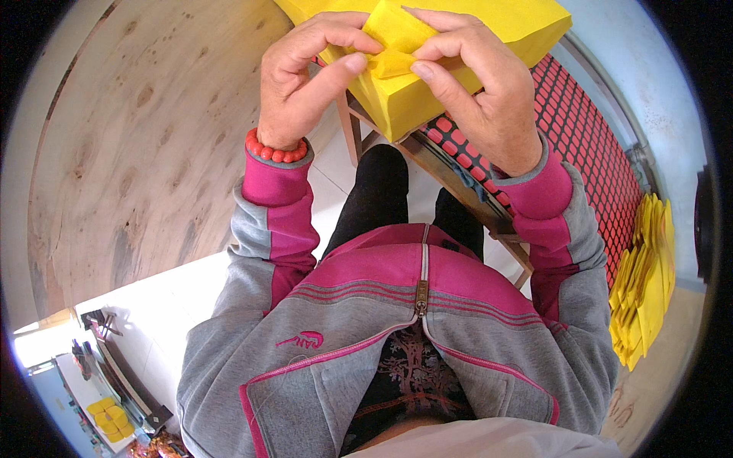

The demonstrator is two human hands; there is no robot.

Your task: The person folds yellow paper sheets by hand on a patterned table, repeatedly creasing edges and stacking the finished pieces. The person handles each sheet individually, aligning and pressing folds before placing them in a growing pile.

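Note:
A bright yellow fabric bag [504, 34], with the look of non-woven cloth, spreads over the top of the view, its near corner pointing toward me. Above that corner both hands pinch a small folded flap [395, 38] of yellow fabric. My left hand [301, 76], with red beads at its wrist, has thumb and forefinger closed on the flap's left side. Thumb and forefinger of my right hand [489, 84] grip its right side. The creases between the fingertips are partly hidden.
A wooden board [145, 137] stands to the left. Beneath the bag is a wooden frame bench with a red-and-black patterned cover [580, 130]. Several yellow folded pieces [645, 282] hang or lie at the right. More yellow items [109, 418] rest on a surface at lower left.

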